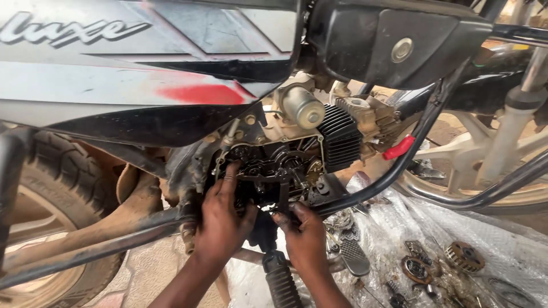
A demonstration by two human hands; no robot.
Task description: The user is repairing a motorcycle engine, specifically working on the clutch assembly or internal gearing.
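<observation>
A motorcycle stands side-on, its engine [285, 154] opened so that dark oily gears show inside the case. My left hand [222, 219] presses against the left part of the open case, fingers reaching up to the gears. My right hand [305, 234] sits lower right, fingertips pinching the lower end of a thin black gasket-like frame [283, 191] that lies across the opening. Both hands touch that frame, and what lies behind my palms is hidden.
A black crash-guard tube [411, 154] curves past the engine with a red tag [398, 148]. A footpeg [281, 282] juts out below my hands. Clear plastic sheet [491, 234] on the ground holds a clutch gear [464, 256], a pedal [354, 255] and several small parts. Rear tyre [57, 182] at left.
</observation>
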